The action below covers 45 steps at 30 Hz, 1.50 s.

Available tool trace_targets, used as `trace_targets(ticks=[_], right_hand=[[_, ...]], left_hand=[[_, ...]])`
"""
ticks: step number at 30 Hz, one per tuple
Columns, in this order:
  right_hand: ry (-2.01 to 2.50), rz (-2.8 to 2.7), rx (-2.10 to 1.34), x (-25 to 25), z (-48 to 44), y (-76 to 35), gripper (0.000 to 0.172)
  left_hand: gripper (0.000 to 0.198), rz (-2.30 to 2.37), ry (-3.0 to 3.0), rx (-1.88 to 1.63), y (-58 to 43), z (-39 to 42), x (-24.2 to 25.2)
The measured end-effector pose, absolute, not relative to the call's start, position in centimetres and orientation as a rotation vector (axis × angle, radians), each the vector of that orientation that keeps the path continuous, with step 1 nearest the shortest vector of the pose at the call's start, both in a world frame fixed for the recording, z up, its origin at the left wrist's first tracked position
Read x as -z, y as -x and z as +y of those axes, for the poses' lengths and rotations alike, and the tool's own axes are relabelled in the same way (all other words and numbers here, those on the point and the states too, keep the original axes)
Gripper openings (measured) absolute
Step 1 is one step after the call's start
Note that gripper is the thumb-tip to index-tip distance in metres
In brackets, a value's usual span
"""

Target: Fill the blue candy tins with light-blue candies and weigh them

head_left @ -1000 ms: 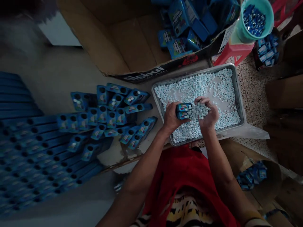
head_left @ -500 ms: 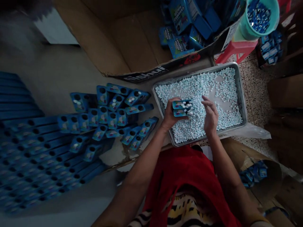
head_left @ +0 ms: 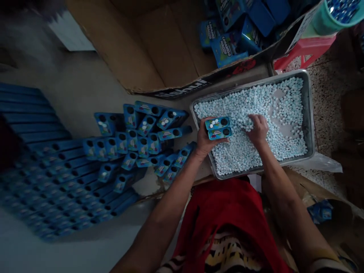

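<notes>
A metal tray [head_left: 309,113] full of small pale blue candies [head_left: 270,106] lies in front of me. My left hand [head_left: 205,142] is closed around two small blue boxes [head_left: 218,128] with round windows, held over the tray's left part. My right hand [head_left: 258,129] rests in the candies just right of the boxes, fingers curled down into the heap.
Rows and a loose heap of the same blue boxes [head_left: 136,140] cover the surface to the left. A big cardboard carton [head_left: 159,57] with larger blue packs [head_left: 227,47] stands behind. A teal bucket [head_left: 335,15] sits on a red stool [head_left: 304,49] at top right.
My right hand dropped its handful of candies by the boxes, then moved down into the heap. The left hand kept hold of the two boxes. The view shifted slightly.
</notes>
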State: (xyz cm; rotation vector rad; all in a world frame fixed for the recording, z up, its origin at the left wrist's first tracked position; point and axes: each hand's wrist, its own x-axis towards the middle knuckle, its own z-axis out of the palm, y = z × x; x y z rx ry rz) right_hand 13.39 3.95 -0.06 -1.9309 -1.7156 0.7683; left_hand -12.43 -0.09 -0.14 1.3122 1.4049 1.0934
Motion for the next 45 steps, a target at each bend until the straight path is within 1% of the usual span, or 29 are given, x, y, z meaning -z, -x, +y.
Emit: trace_targets(ticks=[2, 5, 7, 10, 13, 16, 20, 23, 25, 26, 28, 29, 31, 34, 36, 39, 40, 41, 42, 45], right_hand=[[1.890, -1.284, -0.890, -0.3, 5.7, -11.9, 0.041], [1.540, -0.695, -1.273, -2.4, 6.7, -9.7, 0.036], [1.267, -0.514, -1.463, -4.8, 6.5, -8.4, 0.038], [1.070, -0.525, -1.529, -8.7, 5.9, -6.6, 0.046], [1.094, -0.662, -1.430, -11.1, 5.4, -5.1, 0.045], [1.117, -0.870, -1.303, -11.7, 5.0, -4.2, 0.044], [1.109, -1.140, -1.359, -12.2, 3.6, -4.2, 0.043], [1.081, -1.203, -1.397, -12.3, 2.4, -5.3, 0.052], [1.150, -1.164, -1.346, -11.5, 1.6, -7.0, 0.057], [1.229, -1.156, -1.303, -10.8, 1.1, -8.1, 0.055], [1.466, -1.215, -1.191, -9.1, 0.1, -10.5, 0.046], [1.593, -1.284, -1.119, -8.2, -0.4, -11.7, 0.042], [1.781, -1.472, -0.945, -6.6, -1.1, -13.8, 0.042], [1.870, -1.738, -0.670, -5.0, 0.3, -15.1, 0.043], [1.910, -1.859, -0.546, -4.2, 2.7, -14.7, 0.048], [1.991, -2.004, -0.444, -3.0, 6.8, -12.6, 0.070], [2.013, -2.044, -0.416, -2.6, 7.8, -11.6, 0.076], [2.032, -2.077, -0.396, -2.3, 8.4, -10.8, 0.077], [2.048, -2.104, -0.391, -2.1, 8.7, -10.0, 0.072], [2.078, -2.172, -0.519, -2.0, 8.0, -9.0, 0.043]], left_hand=[[0.106, 1.422, -1.330, -1.061, 12.4, -0.3, -0.8], [0.101, 1.488, -1.371, -0.966, 12.4, -0.3, -2.0], [0.100, 1.544, -1.405, -0.917, 12.4, -0.2, -2.6], [0.099, 1.588, -1.498, -0.870, 12.3, 0.1, -3.3], [0.098, 1.587, -1.581, -0.854, 12.1, 0.3, -4.2], [0.091, 1.537, -1.655, -0.898, 12.1, 0.4, -4.9], [0.087, 1.525, -1.546, -1.076, 12.3, 0.5, -4.3], [0.091, 1.529, -1.362, -1.223, 11.9, 0.9, -3.1], [0.096, 1.444, -1.303, -1.260, 11.3, 1.3, -2.2], [0.099, 1.399, -1.275, -1.279, 11.0, 1.5, -1.8], [0.102, 1.343, -1.217, -1.322, 10.5, 1.8, -1.1], [0.102, 1.330, -1.197, -1.333, 10.4, 2.0, -0.8], [0.102, 1.312, -1.174, -1.316, 10.2, 2.1, -0.4], [0.105, 1.279, -1.139, -1.284, 10.4, 1.6, -0.3], [0.105, 1.228, -1.167, -1.236, 10.6, 0.7, -0.7], [0.097, 1.158, -1.175, -1.112, 10.9, -1.3, -1.9], [0.093, 1.173, -1.138, -1.084, 11.0, -1.9, -2.4], [0.089, 1.203, -1.091, -1.069, 11.1, -2.4, -2.8], [0.084, 1.237, -1.046, -1.064, 11.1, -2.8, -3.2], [0.065, 1.332, -0.961, -1.033, 11.4, -2.6, -3.9]])
